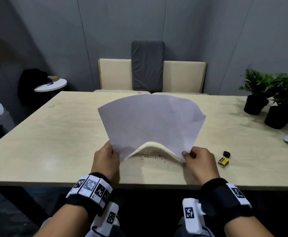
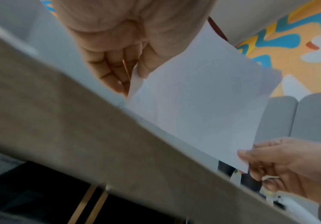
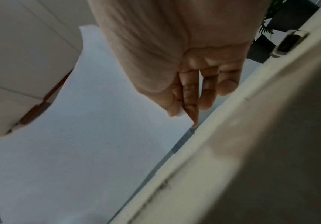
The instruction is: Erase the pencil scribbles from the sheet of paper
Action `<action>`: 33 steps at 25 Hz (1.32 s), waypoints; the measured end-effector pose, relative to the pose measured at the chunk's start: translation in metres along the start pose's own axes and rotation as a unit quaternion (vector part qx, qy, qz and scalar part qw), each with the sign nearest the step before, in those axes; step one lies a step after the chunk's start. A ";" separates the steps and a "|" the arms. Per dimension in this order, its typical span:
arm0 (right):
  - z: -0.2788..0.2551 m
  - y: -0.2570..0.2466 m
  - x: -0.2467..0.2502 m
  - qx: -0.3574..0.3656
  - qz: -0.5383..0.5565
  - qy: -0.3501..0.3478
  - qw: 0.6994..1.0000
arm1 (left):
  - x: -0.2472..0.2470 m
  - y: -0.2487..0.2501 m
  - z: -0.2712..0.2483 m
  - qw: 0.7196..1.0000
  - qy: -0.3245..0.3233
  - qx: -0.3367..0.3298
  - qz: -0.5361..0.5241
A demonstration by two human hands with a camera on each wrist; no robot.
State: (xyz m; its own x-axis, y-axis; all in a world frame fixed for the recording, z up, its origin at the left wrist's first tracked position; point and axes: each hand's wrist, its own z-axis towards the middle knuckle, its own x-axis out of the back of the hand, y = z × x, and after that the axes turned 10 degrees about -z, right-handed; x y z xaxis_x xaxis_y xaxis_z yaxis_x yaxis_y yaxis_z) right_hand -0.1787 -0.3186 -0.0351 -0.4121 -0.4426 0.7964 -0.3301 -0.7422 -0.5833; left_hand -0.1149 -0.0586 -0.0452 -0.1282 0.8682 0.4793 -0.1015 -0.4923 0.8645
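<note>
Crumbs [image 1: 152, 156] under lifted sheet [image 1: 151, 122]; eraser [image 1: 226, 154] aside.

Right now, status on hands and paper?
Left hand and right hand pinch paper corners, sheet lifted and bowed. Eraser crumbs on table. Nothing blocking.

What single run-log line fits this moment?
left hand: pinches sheet | right hand: pinches sheet | sheet: lifted, bowed | crumbs: on table
</note>
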 end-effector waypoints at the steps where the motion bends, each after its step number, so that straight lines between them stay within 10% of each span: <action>1: 0.005 -0.002 0.005 0.005 0.000 0.011 1.000 | 0.003 0.004 0.004 1.000 0.014 -0.005 -0.007; 18: 0.116 -0.031 0.036 -0.028 0.103 -0.028 0.994 | 0.010 0.059 0.110 0.997 0.017 -0.038 -0.059; 33: 0.228 -0.017 -0.046 -0.126 -0.076 -0.155 0.977 | -0.062 0.016 0.230 0.942 -0.190 0.014 0.276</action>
State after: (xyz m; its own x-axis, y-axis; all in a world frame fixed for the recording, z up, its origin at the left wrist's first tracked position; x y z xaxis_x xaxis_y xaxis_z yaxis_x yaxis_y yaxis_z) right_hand 0.0397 -0.4006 -0.0249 -0.0780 -0.4975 0.8639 -0.5826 -0.6804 -0.4445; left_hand 0.1187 -0.1064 -0.0262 0.2094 0.4421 0.8722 -0.0969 -0.8782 0.4684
